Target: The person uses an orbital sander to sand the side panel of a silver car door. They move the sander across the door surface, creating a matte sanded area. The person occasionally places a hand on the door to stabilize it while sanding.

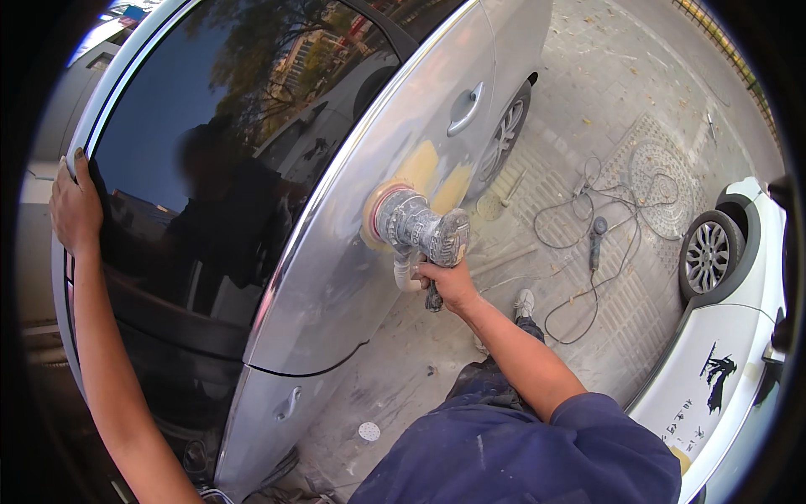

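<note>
My right hand (pixel 449 281) is closed round the handle of a dusty grey power sander (pixel 420 227). Its round pad lies against the silver car door (pixel 336 286), just under the window. Patches of yellow filler (pixel 420 164) show on the panel beside the pad. A pale hose bends down from the tool near my fingers. My left hand (pixel 77 206) rests on the car's upper window edge, with its thumb and fingers apart and nothing held. Between my arms lies the dark window glass (pixel 218 160), full of reflections.
A second power tool (pixel 597 239) lies on the dusty paving among looped black cords (pixel 579 340). A round manhole cover (pixel 663 176) lies beyond. To the right stands a white car (pixel 714 370) with dark decals. A perforated disc (pixel 368 432) lies near my legs.
</note>
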The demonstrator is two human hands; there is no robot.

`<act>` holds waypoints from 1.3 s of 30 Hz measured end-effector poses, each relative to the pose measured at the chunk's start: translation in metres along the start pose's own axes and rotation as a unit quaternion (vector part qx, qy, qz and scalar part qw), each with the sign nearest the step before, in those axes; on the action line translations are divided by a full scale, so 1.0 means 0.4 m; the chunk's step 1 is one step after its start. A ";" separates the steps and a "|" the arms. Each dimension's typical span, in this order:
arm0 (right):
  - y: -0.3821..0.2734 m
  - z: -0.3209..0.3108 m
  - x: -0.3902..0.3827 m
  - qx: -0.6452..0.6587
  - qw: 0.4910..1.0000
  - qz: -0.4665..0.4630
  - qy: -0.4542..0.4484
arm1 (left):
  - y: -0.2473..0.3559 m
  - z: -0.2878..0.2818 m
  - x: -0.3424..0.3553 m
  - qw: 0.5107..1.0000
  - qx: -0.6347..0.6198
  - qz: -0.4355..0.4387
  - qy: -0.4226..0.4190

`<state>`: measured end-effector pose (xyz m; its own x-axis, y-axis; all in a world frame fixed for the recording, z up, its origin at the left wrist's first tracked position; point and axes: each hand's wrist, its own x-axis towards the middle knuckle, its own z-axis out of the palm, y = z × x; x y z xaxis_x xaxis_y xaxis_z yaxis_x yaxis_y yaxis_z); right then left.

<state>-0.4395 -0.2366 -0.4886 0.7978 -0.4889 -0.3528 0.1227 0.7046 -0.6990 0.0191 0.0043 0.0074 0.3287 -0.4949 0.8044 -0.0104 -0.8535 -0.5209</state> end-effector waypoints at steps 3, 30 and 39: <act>0.024 -0.009 -0.029 -0.020 0.999 0.035 0.009 | 0.005 -0.003 -0.001 1.000 0.007 -0.008 -0.013; 0.099 -0.074 -0.044 -0.270 0.959 -0.082 -0.041 | 0.012 -0.033 -0.022 0.999 -0.031 -0.040 -0.007; 0.084 -0.069 -0.045 -0.328 0.940 -0.073 -0.060 | 0.009 -0.039 -0.014 0.999 -0.039 -0.017 0.000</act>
<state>-0.4660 -0.2181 -0.5228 0.8660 -0.4671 -0.1786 -0.1231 0.1469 -0.9815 0.0027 0.0015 0.0055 0.3295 -0.4657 0.8213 -0.0729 -0.8799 -0.4696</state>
